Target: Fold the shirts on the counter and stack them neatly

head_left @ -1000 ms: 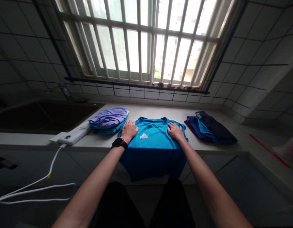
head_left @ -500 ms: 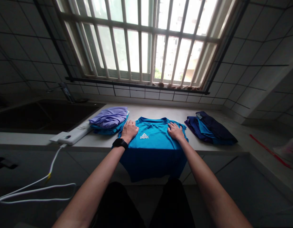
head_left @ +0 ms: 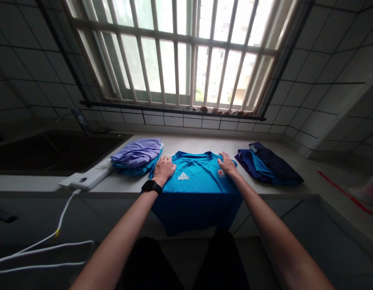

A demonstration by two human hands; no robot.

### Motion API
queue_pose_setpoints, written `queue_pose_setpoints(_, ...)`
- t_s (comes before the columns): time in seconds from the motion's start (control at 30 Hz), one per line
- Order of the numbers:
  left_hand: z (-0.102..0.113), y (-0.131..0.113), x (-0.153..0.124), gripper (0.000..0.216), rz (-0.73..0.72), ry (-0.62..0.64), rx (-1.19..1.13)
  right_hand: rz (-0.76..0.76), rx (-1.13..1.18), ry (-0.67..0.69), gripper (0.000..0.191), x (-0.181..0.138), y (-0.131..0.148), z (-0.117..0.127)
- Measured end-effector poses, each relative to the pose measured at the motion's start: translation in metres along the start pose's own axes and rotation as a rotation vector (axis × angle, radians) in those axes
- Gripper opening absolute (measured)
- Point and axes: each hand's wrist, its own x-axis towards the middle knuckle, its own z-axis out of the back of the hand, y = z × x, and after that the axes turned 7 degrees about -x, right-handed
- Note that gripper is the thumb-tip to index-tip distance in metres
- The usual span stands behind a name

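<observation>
A blue T-shirt (head_left: 199,175) lies front side up on the counter, collar toward the window, its lower part hanging over the counter's front edge. A white PEAK logo and a small red-and-white badge show on its chest. On its left shoulder area in my view rests my left hand (head_left: 164,168), fingers laid on the fabric, a black watch (head_left: 152,186) at the wrist. My right hand (head_left: 227,164) touches the opposite shoulder with its fingers a little apart. Neither palm's underside is visible.
Folded purple and blue clothes (head_left: 137,155) are stacked left, beside a white power strip (head_left: 91,177) with a cable. Dark blue folded clothes (head_left: 269,165) lie right. A dark sink (head_left: 53,155) with a faucet is far left; a red strip (head_left: 345,192) lies far right. A barred window is behind.
My right hand has moved up toward the shirt's shoulder, uncovering the red-and-white badge. My left hand stays at nearly the same spot on the shirt.
</observation>
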Motion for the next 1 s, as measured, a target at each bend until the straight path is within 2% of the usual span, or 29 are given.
queue_pose_setpoints(0.1, 0.000, -0.005, -0.003, 0.038, 0.009, -0.061, 0.050, -0.116, -0.005, -0.075, 0.059, 0.008, -0.012, 0.013)
queue_pose_setpoints(0.17, 0.001, -0.007, -0.001, 0.040, 0.028, -0.082, 0.064, -0.171, 0.027, -0.040, 0.069, 0.014, -0.020, 0.019)
queue_pose_setpoints(0.23, 0.004, -0.004, 0.006, 0.044, 0.089, -0.011, 0.015, -0.179, 0.122, 0.071, 0.087, 0.020, -0.025, 0.022)
queue_pose_setpoints(0.3, 0.010, 0.004, 0.018, 0.048, 0.147, 0.127, -0.084, -0.199, 0.251, 0.195, 0.099, 0.024, -0.028, 0.022)
queue_pose_setpoints(0.37, 0.016, 0.015, 0.034, 0.040, 0.139, 0.296, -0.184, -0.241, 0.384, 0.300, 0.086, 0.025, -0.030, 0.023)
queue_pose_setpoints(0.43, 0.020, 0.027, 0.047, 0.024, 0.090, 0.438, -0.239, -0.272, 0.514, 0.392, 0.050, 0.024, -0.032, 0.023)
queue_pose_setpoints(0.5, 0.022, 0.036, 0.057, 0.015, 0.062, 0.507, -0.299, -0.290, 0.662, 0.490, 0.017, 0.021, -0.034, 0.026)
queue_pose_setpoints(0.57, 0.022, 0.041, 0.066, 0.012, 0.045, 0.450, -0.379, -0.301, 0.831, 0.572, 0.013, 0.020, -0.035, 0.030)
queue_pose_setpoints(0.67, 0.026, 0.036, 0.083, 0.014, 0.029, 0.212, -0.450, -0.279, 0.989, 0.600, 0.021, 0.028, -0.031, 0.040)
queue_pose_setpoints(0.73, 0.035, 0.025, 0.097, 0.016, 0.020, 0.033, -0.479, -0.248, 0.941, 0.492, 0.021, 0.040, -0.025, 0.048)
queue_pose_setpoints(0.77, 0.041, 0.020, 0.104, 0.017, 0.006, -0.056, -0.509, -0.224, 0.882, 0.374, 0.019, 0.047, -0.021, 0.052)
queue_pose_setpoints(0.83, 0.054, 0.010, 0.116, 0.017, -0.034, -0.211, -0.581, -0.160, 0.763, 0.026, 0.017, 0.060, -0.014, 0.057)
queue_pose_setpoints(0.9, 0.066, 0.007, 0.123, 0.014, -0.069, -0.311, -0.632, -0.082, 0.698, -0.299, 0.019, 0.068, -0.010, 0.059)
queue_pose_setpoints(0.93, 0.070, 0.008, 0.124, 0.012, -0.074, -0.337, -0.642, -0.047, 0.687, -0.372, 0.019, 0.069, -0.011, 0.057)
queue_pose_setpoints(1.0, 0.074, 0.015, 0.118, 0.009, -0.065, -0.352, -0.649, 0.011, 0.679, -0.338, 0.016, 0.064, -0.016, 0.051)
